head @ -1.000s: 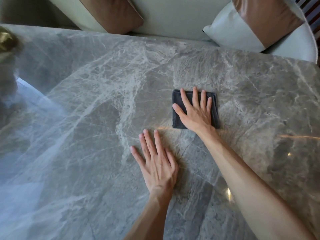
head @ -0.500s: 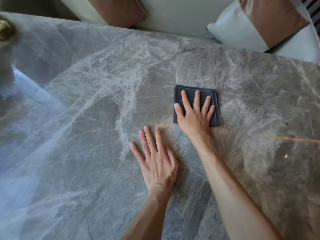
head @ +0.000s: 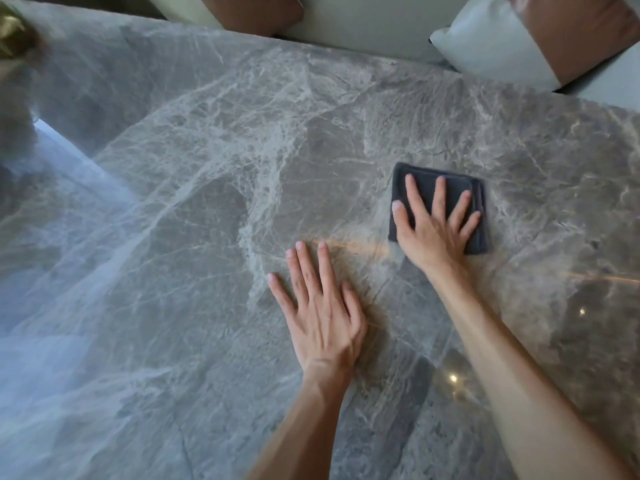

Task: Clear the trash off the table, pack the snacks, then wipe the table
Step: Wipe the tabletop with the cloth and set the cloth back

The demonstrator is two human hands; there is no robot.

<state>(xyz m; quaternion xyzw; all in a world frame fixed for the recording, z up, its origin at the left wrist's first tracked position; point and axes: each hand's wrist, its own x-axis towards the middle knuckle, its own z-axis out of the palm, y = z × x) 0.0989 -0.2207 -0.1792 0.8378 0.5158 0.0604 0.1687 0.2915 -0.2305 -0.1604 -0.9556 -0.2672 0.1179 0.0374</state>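
Observation:
A folded dark grey cloth (head: 429, 178) lies flat on the grey marble table (head: 207, 202), right of centre. My right hand (head: 434, 226) presses down on the cloth with its fingers spread, covering most of it. My left hand (head: 320, 306) rests palm down on the bare marble, nearer to me and to the left of the cloth, fingers slightly apart and holding nothing. No trash or snacks show on the table.
A pale sofa (head: 363, 26) with brown and white cushions (head: 540, 36) runs along the table's far edge. A blurred gold-toned object (head: 14, 36) stands at the far left corner. Light glares off the marble on the left.
My right hand has slid the cloth to the right across the marble. My left hand stays flat in about the same spot.

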